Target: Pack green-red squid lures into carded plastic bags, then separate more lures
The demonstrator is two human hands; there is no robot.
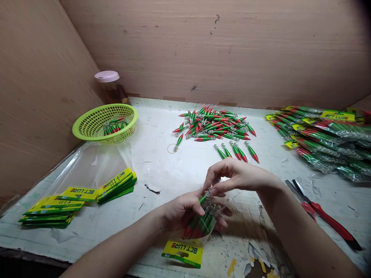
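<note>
Head: left hand (184, 206) holds lure bag (204, 226)

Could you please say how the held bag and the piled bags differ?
The held bag is in the left hand; the piled bags lie on the table. The held bag's label is at its near end, the piled bags' visible labels at far or left ends. Both contain red-and-green lures.

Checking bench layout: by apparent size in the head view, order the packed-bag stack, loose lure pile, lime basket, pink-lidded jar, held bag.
Packed-bag stack
Loose lure pile and lime basket: too alike to rank
Pink-lidded jar
Unsure: held bag, partly covered and nearer the camera
</note>
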